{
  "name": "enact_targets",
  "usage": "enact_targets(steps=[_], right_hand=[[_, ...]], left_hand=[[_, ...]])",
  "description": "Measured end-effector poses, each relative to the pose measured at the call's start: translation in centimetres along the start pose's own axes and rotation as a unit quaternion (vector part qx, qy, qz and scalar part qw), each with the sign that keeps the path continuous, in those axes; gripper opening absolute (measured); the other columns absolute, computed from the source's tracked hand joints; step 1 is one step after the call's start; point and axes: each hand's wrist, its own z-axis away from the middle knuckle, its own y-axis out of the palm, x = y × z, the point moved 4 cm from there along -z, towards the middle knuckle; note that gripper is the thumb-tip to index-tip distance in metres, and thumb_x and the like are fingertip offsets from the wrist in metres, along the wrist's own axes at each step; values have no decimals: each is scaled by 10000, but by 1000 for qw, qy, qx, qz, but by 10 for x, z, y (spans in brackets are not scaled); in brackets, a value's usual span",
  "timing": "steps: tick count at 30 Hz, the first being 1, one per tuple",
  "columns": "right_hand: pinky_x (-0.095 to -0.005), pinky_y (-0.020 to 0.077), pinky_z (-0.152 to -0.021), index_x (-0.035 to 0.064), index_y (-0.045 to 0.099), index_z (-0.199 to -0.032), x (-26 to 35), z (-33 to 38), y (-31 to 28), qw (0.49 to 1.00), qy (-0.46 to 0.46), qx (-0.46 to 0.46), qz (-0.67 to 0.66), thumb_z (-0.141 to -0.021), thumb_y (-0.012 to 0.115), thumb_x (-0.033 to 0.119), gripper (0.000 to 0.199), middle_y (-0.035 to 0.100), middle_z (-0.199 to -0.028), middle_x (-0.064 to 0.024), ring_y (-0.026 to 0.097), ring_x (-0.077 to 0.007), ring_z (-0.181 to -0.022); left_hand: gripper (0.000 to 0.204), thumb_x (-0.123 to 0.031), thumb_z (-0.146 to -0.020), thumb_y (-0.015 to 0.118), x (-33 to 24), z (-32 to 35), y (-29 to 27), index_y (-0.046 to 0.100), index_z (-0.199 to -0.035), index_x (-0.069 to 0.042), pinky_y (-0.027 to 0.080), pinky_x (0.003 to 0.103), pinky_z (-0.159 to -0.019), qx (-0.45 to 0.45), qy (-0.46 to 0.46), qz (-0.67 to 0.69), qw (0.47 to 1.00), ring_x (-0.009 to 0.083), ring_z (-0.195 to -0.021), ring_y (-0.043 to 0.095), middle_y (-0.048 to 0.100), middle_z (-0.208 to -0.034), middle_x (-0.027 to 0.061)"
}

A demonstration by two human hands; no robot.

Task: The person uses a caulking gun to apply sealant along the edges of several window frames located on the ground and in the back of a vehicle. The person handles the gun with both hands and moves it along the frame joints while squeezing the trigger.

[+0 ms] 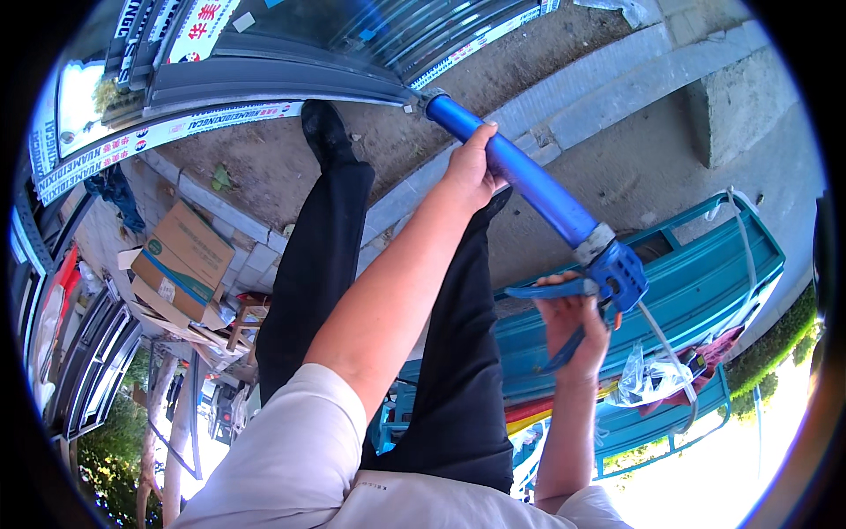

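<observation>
A caulking gun [538, 189] with a blue barrel slants across the view, from the upper middle down to the right. Its front end is at the lower corner of a dark window frame [282, 81]; whether it touches the frame I cannot tell. My left hand [474, 167] is closed round the barrel near the front, thumb on top. Farther back, my right hand [573, 326] has its fingers wrapped about the blue handle and trigger. A thin metal rod [665, 339] sticks out behind the handle.
A teal metal cart [714, 256] stands at the right, with a clear plastic bag [648, 379] on it. An open cardboard box [185, 256] lies at the left. A raised concrete curb [608, 84] runs past dusty ground. My black shoe [326, 132] is beside the frame.
</observation>
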Motion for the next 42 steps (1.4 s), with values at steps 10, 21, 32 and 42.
enact_targets(steps=[10,21,32,42], right_hand=[[-521,454,-1112,-44,590,-1239,57,-78,-55,992,93,39,-69,-1052,526,272,373,622,-1232,-204,581,-365,-1228],[-484,536,-1018,-45,612,-1200,66,-90,-64,991,119,26,-55,-1059,513,273,362,670,-1149,-200,658,-353,-1113],[-436,581,-930,-37,613,-1169,87,-93,-60,988,143,34,-37,-1066,497,288,360,684,-1079,-184,689,-336,-1027],[-421,596,-887,-34,607,-1153,104,-84,-47,987,155,40,-32,-1068,495,299,361,684,-1041,-170,696,-320,-990]], left_hand=[[385,-259,-926,717,12,-60,4,522,-1191,-59,556,533,-967,-3,5,14,1000,281,-1067,627,600,-1144,117],[361,-260,-961,683,10,-58,12,522,-1193,-36,560,544,-966,-15,13,-13,1000,290,-1074,633,599,-1151,129],[398,-267,-964,686,5,-40,25,514,-1224,-20,552,529,-984,-21,36,-20,999,290,-1104,626,600,-1190,139],[419,-277,-968,697,-7,-9,37,501,-1247,-34,559,514,-960,-24,58,-38,997,274,-1104,620,591,-1198,131]])
